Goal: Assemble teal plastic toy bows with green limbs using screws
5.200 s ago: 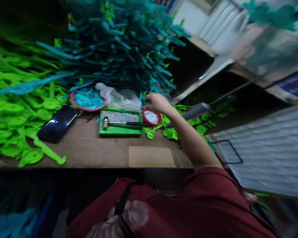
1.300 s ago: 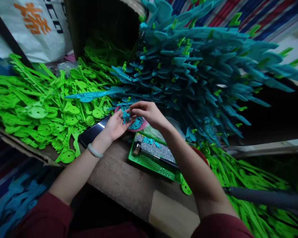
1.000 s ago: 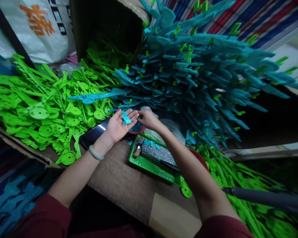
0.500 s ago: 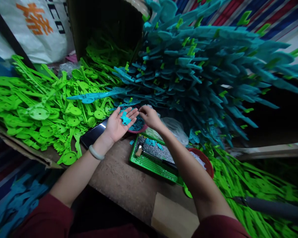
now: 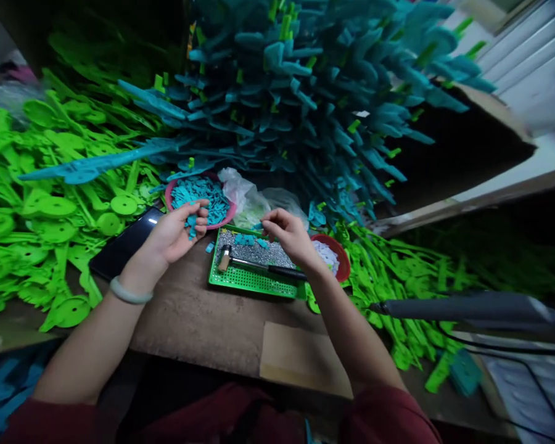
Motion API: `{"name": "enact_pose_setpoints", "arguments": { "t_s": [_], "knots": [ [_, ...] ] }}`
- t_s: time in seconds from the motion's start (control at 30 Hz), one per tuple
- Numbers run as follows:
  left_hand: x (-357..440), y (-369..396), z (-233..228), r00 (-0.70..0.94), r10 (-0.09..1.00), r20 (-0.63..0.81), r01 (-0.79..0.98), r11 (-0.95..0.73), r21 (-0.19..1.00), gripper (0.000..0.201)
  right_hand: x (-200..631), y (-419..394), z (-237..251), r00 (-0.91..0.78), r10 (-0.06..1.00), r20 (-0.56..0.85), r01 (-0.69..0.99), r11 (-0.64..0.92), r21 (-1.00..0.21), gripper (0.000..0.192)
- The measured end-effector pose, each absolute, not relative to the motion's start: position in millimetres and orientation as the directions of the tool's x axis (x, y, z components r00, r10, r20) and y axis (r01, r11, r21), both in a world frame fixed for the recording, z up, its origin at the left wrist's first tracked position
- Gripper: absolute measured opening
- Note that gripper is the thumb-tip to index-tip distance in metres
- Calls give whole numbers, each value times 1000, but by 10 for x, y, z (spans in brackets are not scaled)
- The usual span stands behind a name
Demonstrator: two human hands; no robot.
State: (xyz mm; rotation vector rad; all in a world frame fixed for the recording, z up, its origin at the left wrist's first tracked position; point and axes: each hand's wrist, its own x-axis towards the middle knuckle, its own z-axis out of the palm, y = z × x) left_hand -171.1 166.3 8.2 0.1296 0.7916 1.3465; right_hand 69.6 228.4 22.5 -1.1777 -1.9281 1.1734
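Left hand (image 5: 173, 234), cupped, still holds small teal pieces (image 5: 193, 223); right hand (image 5: 287, 234), fingers pinched together, has shifted from pink bowl (image 5: 172, 188) to above green tray (image 5: 254, 280).

The right hand (image 5: 290, 237) hides whatever its fingertips pinch; the hammer (image 5: 254, 264) handle vanishes beneath its wrist
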Motion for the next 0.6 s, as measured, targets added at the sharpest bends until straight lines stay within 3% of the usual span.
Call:
{"name": "enact_pose_setpoints", "arguments": {
  "t_s": [0.1,0.17,0.23,0.3,0.4,0.5,0.6],
  "knots": [
    [-1537,1590,108,108,884,-454,-766,365,529,24,558,2101,261,-426,876,227,328,383,-863,11],
    [-1456,1562,123,179,873,-453,-751,419,510,27,416,2037,312,-499,784,369,300,556,-775,9],
    [-1432,1561,138,163,858,-487,-757,426,495,27,343,2012,352,-570,686,453,270,677,-685,10],
    [-1457,1583,152,102,836,-539,-776,406,484,26,404,2000,356,-568,675,471,295,701,-649,12],
    [-1528,1623,165,39,818,-574,-810,362,461,26,703,1954,277,-556,740,378,480,658,-580,15],
    [-1583,1641,168,-9,823,-568,-835,306,457,27,1011,1865,99,-694,702,158,650,706,-282,22],
    [-1628,1644,174,-38,836,-547,-834,275,478,25,1135,1771,-128,-774,633,24,633,774,8,20]
  ]
}}
